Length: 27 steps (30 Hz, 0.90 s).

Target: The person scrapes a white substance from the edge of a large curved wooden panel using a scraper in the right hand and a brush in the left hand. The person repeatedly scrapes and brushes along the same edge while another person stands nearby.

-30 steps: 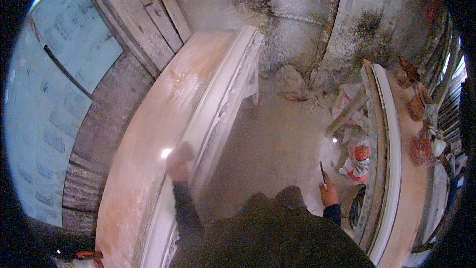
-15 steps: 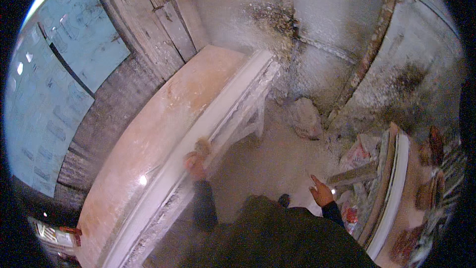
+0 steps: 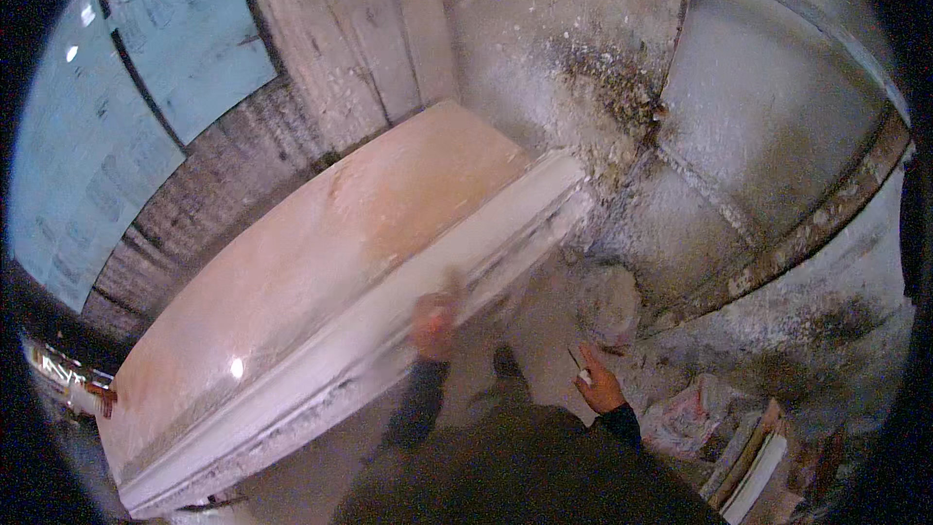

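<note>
Compared with half a second ago, the view has swung so that the white moulding (image 3: 340,340) slants more across the picture, from 8 o'clock up to 2 o'clock, and the left hand (image 3: 432,326), just below centre toward 6 o'clock, lies nearer the moulding's far end. The second bench (image 3: 756,476), which ran up the right side, now shows only a short end at 4 o'clock. The right hand (image 3: 600,386), near 5 o'clock and off the moulding, has its fingers narrowed around a slim dark tool (image 3: 574,358), with the index finger extended. The moulding lies along the near edge of a pinkish-tan tabletop (image 3: 292,262), whose smooth face catches a bright glint at 8 o'clock. Beyond it stand pale blue panels (image 3: 209,49) at 10 o'clock, worn boards (image 3: 360,29) at 11, and a grey wall (image 3: 777,87) with a dark, crusty stain at 1 o'clock; a crumpled bag (image 3: 685,418) lies at 4. The left hand is blurred – a tan smear sits above it, and I cannot tell whether its fingers grip anything. The wearer's dark clothing hides the floor at 6 o'clock, and the black fisheye rim cuts off the second bench.
</note>
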Available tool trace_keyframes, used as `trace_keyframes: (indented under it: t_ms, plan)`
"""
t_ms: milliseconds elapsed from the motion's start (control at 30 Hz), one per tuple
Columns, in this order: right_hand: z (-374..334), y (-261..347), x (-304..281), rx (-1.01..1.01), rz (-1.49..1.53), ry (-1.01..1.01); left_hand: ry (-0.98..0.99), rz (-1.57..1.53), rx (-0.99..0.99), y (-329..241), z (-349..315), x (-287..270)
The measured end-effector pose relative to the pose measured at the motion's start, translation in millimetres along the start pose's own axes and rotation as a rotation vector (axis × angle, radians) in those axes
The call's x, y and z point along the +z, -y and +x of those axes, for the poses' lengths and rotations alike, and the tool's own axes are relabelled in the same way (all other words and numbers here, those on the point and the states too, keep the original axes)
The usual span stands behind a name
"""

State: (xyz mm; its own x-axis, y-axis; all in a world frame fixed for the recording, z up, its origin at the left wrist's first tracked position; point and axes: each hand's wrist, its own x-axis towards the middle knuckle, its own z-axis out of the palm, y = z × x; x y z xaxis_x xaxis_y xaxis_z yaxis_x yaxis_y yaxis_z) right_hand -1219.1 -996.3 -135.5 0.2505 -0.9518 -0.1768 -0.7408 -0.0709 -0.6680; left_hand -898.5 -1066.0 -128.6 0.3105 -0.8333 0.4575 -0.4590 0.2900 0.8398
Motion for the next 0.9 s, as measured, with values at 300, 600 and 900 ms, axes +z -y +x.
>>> trace_keyframes:
  t_ms: [300,600,900]
  plan:
    - [151,-44,-82,0.328,0.032,-0.077,0.198,-0.315,-0.074,17,162,225]
    - [332,-54,-188,0.224,-0.082,0.149,-0.034,-0.247,-0.374,33,143,145]
    - [361,-38,-204,-0.085,-0.561,0.273,-0.526,-0.117,-0.602,-4,79,140]
